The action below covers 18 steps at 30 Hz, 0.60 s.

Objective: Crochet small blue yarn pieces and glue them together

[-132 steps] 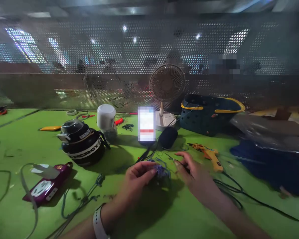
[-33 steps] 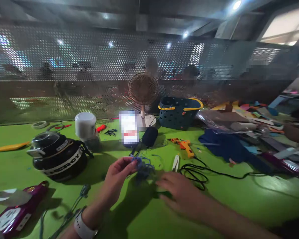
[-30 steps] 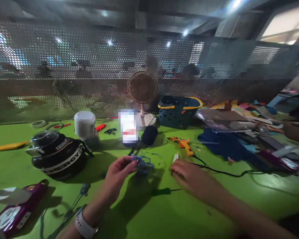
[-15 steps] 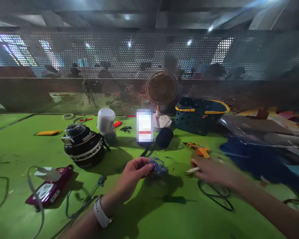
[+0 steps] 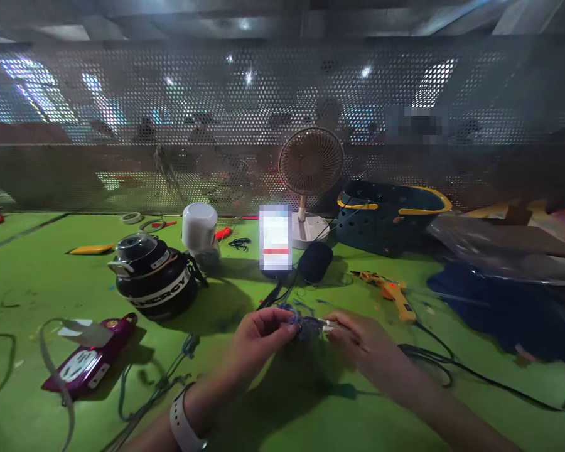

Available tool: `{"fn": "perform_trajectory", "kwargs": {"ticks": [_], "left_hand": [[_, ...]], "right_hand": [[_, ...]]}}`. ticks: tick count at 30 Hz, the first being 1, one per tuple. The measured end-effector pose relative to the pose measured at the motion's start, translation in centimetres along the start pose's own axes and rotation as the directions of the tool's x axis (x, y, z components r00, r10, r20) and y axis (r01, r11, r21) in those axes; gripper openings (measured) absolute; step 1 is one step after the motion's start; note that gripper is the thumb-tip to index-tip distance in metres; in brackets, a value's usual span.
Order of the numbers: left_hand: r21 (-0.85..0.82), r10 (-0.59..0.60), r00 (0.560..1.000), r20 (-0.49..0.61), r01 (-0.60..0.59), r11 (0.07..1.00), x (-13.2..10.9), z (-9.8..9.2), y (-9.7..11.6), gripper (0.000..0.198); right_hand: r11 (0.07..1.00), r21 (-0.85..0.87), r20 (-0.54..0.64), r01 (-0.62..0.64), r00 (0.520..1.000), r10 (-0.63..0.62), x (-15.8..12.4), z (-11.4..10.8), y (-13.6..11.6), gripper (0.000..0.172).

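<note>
Between the thumb and fingers of my left hand [image 5: 266, 336] is a small tangled piece of blue yarn work [image 5: 307, 326] with loose strands. My right hand [image 5: 358, 336] grips a slim white-handled crochet hook [image 5: 328, 325], its thin tip pointing left into the yarn; the tip itself is too small to make out. Both hands are close together, just above the green table. Behind them lies a dark ball of yarn [image 5: 315, 262]. A dark green-handled tool [image 5: 343, 390] with a thin shaft rests on the table below my right hand.
An orange glue gun [image 5: 390, 292] with a black cord lies to the right. Farther back stand a phone with a lit screen [image 5: 275, 238], a fan [image 5: 311, 163] and a dark basket [image 5: 390, 223]. A black jug [image 5: 155, 279] and a purple power strip [image 5: 91, 358] are at left.
My right hand has moved left with the crochet hook, from beside the glue gun to the yarn piece. My left hand keeps its pinch on the yarn. The view has shifted slightly.
</note>
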<state>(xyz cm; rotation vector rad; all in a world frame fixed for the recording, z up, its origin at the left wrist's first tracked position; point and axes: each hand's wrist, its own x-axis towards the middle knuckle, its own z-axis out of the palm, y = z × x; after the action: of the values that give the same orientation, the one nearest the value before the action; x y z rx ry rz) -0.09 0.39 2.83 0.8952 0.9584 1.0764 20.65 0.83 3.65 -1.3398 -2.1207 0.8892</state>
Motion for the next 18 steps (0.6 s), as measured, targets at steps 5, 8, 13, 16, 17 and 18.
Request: {"fn": "perform_trajectory", "kwargs": {"ticks": [5,8,13,16,17,18], "left_hand": [[-0.004,0.024,1.000,-0.006,-0.024,1.000,0.1,-0.1,-0.1,0.027],[0.026,0.027,1.000,-0.010,-0.027,0.999,0.3,-0.3,-0.7,0.026],[0.065,0.029,0.998,0.059,-0.033,0.997,0.4,-0.5,-2.1,0.022],[0.081,0.003,0.993,0.117,-0.013,0.997,0.2,-0.4,-2.2,0.020],[0.074,-0.005,0.993,0.121,-0.005,0.997,0.1,-0.3,-2.1,0.021],[0.066,-0.010,0.993,0.120,0.002,0.998,0.1,-0.2,-1.9,0.021]], "right_hand": [[1.000,-0.020,-0.103,-0.023,0.994,0.020,-0.2,-0.2,0.4,0.048],[0.999,-0.053,-0.108,0.012,0.994,-0.017,-0.1,-0.1,0.4,0.049],[0.990,-0.094,-0.065,0.102,0.992,-0.109,0.1,0.7,0.8,0.048],[0.988,-0.098,-0.079,0.116,0.989,-0.124,0.0,1.1,1.0,0.049],[0.988,-0.098,-0.078,0.122,0.988,-0.130,-0.1,1.1,1.0,0.048],[0.987,-0.097,-0.074,0.128,0.988,-0.135,-0.1,1.2,0.9,0.048]]}}
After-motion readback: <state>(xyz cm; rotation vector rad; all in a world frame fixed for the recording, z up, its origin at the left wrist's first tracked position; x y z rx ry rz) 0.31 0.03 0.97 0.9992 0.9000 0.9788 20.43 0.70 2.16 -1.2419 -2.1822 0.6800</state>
